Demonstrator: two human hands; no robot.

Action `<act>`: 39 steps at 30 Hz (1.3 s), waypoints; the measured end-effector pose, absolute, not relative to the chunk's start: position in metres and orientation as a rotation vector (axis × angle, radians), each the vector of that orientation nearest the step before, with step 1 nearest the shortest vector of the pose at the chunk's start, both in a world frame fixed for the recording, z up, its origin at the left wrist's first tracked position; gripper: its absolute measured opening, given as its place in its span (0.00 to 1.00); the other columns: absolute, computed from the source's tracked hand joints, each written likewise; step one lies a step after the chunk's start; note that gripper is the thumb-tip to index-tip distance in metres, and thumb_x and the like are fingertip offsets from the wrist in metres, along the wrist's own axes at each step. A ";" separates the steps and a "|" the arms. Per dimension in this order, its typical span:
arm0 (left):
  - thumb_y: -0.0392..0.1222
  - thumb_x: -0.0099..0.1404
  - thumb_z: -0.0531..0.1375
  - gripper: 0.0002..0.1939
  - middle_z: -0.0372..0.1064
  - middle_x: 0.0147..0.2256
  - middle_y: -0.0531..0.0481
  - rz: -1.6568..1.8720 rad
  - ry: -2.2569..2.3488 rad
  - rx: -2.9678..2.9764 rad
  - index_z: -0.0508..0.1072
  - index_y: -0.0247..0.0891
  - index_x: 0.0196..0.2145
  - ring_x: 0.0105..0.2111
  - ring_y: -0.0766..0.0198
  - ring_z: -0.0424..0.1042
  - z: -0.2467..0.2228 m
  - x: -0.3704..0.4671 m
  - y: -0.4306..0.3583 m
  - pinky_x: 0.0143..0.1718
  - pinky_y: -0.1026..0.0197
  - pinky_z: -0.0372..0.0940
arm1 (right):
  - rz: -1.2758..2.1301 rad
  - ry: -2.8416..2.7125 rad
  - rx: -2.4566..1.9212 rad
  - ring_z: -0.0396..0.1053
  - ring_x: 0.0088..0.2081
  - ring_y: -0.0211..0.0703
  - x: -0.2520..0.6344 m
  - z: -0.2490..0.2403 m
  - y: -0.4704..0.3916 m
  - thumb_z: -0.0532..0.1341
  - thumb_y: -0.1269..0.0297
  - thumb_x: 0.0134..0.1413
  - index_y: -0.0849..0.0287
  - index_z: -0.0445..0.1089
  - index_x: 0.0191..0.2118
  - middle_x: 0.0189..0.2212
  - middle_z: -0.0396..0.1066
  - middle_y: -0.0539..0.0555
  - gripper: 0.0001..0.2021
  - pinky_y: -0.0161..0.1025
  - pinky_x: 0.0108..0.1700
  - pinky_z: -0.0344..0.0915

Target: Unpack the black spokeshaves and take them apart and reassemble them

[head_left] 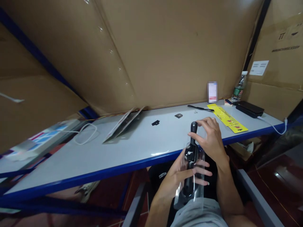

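A black handled tool [193,145] stands upright, its lower part inside a clear plastic package [200,186] over my lap. My left hand [187,173] is wrapped round the package, its fingers reaching across the front. At the top, my right hand [208,132] has its thumb and index finger at the tool's rounded handle end. On the table [142,148] beyond lie a small black plate [155,123], a grey metal piece [178,116], a slim black tool [200,108] and a tiny screw-like part [195,112].
Yellow packaging [227,118] lies at the right, near a phone [212,92], a bottle [239,86] and a black box [249,108] with a white cable. Leaning cards [124,124] and another white cable [94,129] are at the left. A blue table edge [113,168] runs before me.
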State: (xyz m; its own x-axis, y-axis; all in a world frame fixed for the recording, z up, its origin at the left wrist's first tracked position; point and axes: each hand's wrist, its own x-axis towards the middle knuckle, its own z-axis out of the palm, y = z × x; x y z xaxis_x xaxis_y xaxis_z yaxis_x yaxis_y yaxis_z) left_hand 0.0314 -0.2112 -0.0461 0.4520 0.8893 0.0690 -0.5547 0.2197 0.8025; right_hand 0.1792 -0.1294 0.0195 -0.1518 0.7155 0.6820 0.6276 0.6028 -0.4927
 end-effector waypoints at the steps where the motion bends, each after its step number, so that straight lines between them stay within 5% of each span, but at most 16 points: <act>1: 0.37 0.64 0.68 0.33 0.77 0.47 0.35 1.054 0.460 0.862 0.63 0.42 0.64 0.46 0.42 0.80 -0.046 0.031 -0.211 0.40 0.46 0.77 | 0.074 -1.844 -1.092 0.66 0.51 0.54 0.178 0.019 -0.128 0.68 0.60 0.58 0.54 0.74 0.49 0.46 0.71 0.58 0.14 0.51 0.55 0.62; 6: 0.35 0.63 0.67 0.27 0.78 0.47 0.34 1.102 0.475 0.807 0.66 0.39 0.59 0.45 0.42 0.81 -0.045 0.031 -0.209 0.39 0.48 0.77 | 0.151 -1.847 -1.075 0.63 0.60 0.56 0.168 0.011 -0.116 0.69 0.64 0.56 0.54 0.69 0.59 0.57 0.67 0.61 0.25 0.54 0.62 0.60; 13: 0.35 0.63 0.67 0.26 0.78 0.46 0.35 1.173 0.517 0.788 0.67 0.38 0.58 0.44 0.43 0.81 -0.046 0.031 -0.208 0.39 0.49 0.78 | 0.503 -1.756 -0.983 0.68 0.58 0.51 0.166 -0.002 -0.101 0.66 0.63 0.59 0.56 0.67 0.61 0.59 0.68 0.61 0.24 0.50 0.59 0.66; 21: 0.37 0.61 0.70 0.39 0.78 0.48 0.38 1.342 0.615 0.756 0.60 0.44 0.66 0.48 0.42 0.80 -0.040 0.034 -0.210 0.47 0.44 0.75 | 0.265 -1.937 -0.877 0.70 0.54 0.53 0.184 0.021 -0.142 0.64 0.69 0.60 0.54 0.75 0.37 0.47 0.75 0.57 0.02 0.52 0.57 0.67; 28: 0.32 0.56 0.70 0.37 0.77 0.50 0.44 1.523 0.712 0.688 0.69 0.44 0.62 0.53 0.48 0.77 -0.033 0.040 -0.213 0.55 0.53 0.71 | 0.111 -2.262 -0.904 0.66 0.59 0.60 0.165 0.020 -0.165 0.70 0.68 0.54 0.57 0.73 0.49 0.58 0.70 0.62 0.16 0.59 0.58 0.69; 39: 0.30 0.54 0.68 0.42 0.75 0.54 0.44 1.558 0.697 0.672 0.66 0.45 0.66 0.56 0.47 0.74 -0.031 0.039 -0.212 0.56 0.53 0.69 | 0.073 -2.281 -0.918 0.64 0.61 0.61 0.154 0.018 -0.162 0.69 0.70 0.53 0.58 0.73 0.50 0.60 0.68 0.63 0.17 0.59 0.59 0.69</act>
State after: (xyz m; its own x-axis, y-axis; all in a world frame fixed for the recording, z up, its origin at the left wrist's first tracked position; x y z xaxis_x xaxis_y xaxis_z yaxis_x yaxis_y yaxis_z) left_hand 0.0387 -0.2118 -0.0313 -0.0914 0.9955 0.0257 -0.6443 -0.0788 0.7607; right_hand 0.1537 -0.1622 0.0176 -0.5291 0.6333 0.5648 0.5960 0.7511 -0.2839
